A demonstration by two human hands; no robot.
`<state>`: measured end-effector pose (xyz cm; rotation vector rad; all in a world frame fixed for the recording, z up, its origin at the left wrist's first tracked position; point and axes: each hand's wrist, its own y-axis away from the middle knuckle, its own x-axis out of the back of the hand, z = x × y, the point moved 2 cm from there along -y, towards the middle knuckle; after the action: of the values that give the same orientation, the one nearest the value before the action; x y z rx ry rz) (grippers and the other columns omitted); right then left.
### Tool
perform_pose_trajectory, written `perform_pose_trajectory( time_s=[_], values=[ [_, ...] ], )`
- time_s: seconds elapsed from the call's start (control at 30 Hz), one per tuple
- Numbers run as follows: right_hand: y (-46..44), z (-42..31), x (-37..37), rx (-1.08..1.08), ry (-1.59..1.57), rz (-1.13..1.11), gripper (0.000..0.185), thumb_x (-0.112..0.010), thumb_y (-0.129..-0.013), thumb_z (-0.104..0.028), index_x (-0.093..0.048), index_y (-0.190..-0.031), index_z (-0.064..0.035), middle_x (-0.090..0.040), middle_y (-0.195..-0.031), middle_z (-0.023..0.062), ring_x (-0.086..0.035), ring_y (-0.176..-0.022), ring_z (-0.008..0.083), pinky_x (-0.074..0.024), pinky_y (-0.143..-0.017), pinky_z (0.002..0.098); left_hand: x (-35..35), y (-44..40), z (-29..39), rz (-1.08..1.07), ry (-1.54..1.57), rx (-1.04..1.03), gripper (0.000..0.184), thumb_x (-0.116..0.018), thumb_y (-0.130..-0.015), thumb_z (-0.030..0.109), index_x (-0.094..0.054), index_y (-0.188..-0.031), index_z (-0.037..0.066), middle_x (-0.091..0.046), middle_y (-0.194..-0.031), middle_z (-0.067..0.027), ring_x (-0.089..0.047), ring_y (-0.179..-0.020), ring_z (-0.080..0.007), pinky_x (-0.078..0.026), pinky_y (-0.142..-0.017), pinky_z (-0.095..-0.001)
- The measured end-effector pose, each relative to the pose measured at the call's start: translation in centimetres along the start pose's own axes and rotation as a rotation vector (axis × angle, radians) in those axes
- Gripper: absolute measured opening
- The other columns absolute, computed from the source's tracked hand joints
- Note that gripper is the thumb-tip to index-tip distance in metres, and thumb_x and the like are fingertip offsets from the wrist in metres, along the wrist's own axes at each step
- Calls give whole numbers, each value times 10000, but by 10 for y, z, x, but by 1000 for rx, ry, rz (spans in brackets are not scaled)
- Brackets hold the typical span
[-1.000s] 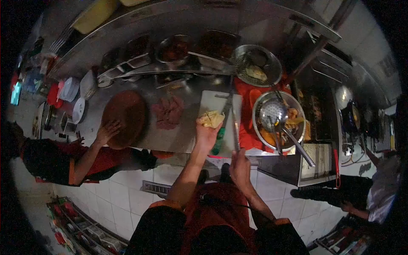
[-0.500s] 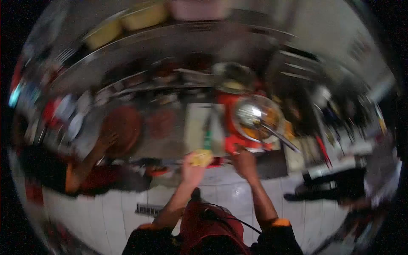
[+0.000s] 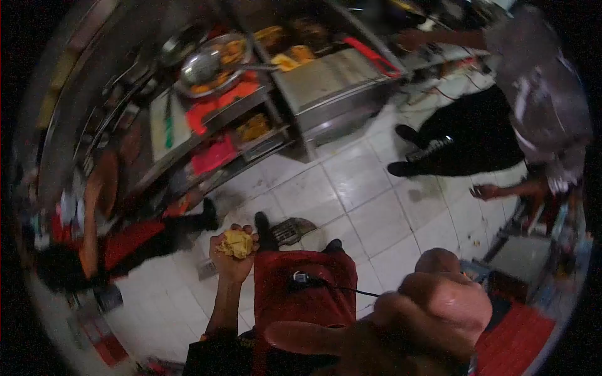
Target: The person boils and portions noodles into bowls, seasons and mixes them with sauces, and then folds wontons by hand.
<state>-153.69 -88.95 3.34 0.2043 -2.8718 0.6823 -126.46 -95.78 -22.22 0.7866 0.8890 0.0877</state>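
My left hand (image 3: 233,260) is held out over the floor, palm up, with its fingers curled around a crumpled yellow lump (image 3: 237,244). Whether the lump is cloth or food I cannot make out. My right hand (image 3: 433,304) is raised very close to the camera and looks large and dark. Its knuckles are bent and one digit stretches to the left; the inside of the hand is hidden. Between the hands, a red apron (image 3: 307,276) covers my front, with a black cable on it.
A steel counter holds a bowl of orange food (image 3: 235,53) with a ladle (image 3: 202,66), and a white cutting board (image 3: 168,128) with a green-handled knife (image 3: 168,122). Red-handled tongs (image 3: 373,56) lie on the worktop. Co-workers stand left (image 3: 138,247) and right (image 3: 533,88).
The view has swung right, away from the counter. My left hand has drawn back from the counter with the yellow lump. My right hand has left the counter edge and come up near the camera.
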Motion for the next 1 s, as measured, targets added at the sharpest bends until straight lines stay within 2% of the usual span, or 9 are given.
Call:
perform_pose_trajectory(
  time_s=[0.03, 0.07, 0.17, 0.33, 0.47, 0.7, 0.77, 0.87, 1.0],
  values=[
    [-2, -9, -3, 87, 368, -52, 220, -593, -812, -234, -559, -954, -69, -584, -801, 92, -557, -630, 200, -455, -563, 266, 17, 18, 7, -71, 57, 1, 320, -501, -751, 339, -546, -913, 67, -539, -900, -114, -518, -836, -278, -425, -682, -361],
    [-2, -18, -5, 192, 732, -73, 270, -665, -734, -262, -501, -849, -81, -533, -758, 72, -493, -592, 177, -390, -534, 275, 36, 49, -3, -44, 76, -101, 376, -447, -791, 389, -549, -943, 60, -554, -928, -126, -535, -827, -290, -455, -664, -369],
    [-26, 21, -42, 441, 655, -254, 328, -795, -607, -260, -497, -613, -124, -447, -611, 1, -411, -429, 134, -259, -386, 246, 102, 102, 2, 173, 77, -322, 492, -384, -824, 469, -559, -1000, 44, -578, -965, -142, -573, -839, -312, -491, -655, -382],
    [-37, 65, -177, 235, 193, -645, 314, -782, -680, -263, -574, -788, -55, -517, -608, 50, -518, -491, 188, -411, -467, 299, 185, 173, 1, 79, 336, -608, 471, -451, -849, 469, -616, -932, 35, -597, -901, -130, -587, -813, -294, -494, -694, -366],
    [-31, 63, -312, 180, -26, -1019, 258, -736, -753, -216, -593, -874, -38, -535, -631, 43, -541, -541, 147, -429, -507, 276, 289, 212, -5, 278, 534, -805, 402, -505, -846, 435, -608, -893, 50, -604, -858, -127, -587, -797, -286, -494, -699, -367],
    [-14, -30, -670, 202, -437, -1420, 213, -635, -857, -185, -552, -982, -33, -550, -694, 5, -527, -610, 75, -435, -552, 233, 445, 326, 61, 398, 867, -1068, 458, -516, -821, 510, -596, -884, 63, -608, -856, -136, -601, -791, -303, -515, -695, -408],
    [-22, -86, -798, 284, -553, -1366, 201, -597, -886, -210, -539, -973, -39, -554, -712, 8, -523, -589, 74, -430, -533, 225, 501, 365, 96, 444, 937, -1196, 468, -515, -829, 515, -597, -869, 56, -610, -843, -135, -613, -760, -310, -535, -640, -404],
    [-63, -134, -1023, -34, -840, -1123, 210, -525, -918, -249, -526, -951, -41, -564, -719, 30, -537, -555, 95, -443, -490, 239, 590, 405, 153, 526, 949, -1246, 378, -503, -864, 447, -554, -939, 80, -609, -829, -59, -611, -754, -267, -510, -659, -411],
    [-210, -102, -1247, -596, -952, -686, 303, -432, -941, -340, -506, -918, -48, -563, -660, 66, -570, -519, 155, -461, -408, 284, 650, 453, 211, 595, 965, -1355, 341, -515, -871, 367, -556, -984, 48, -611, -886, -99, -610, -825, -278, -504, -744, -426]
  ],
)
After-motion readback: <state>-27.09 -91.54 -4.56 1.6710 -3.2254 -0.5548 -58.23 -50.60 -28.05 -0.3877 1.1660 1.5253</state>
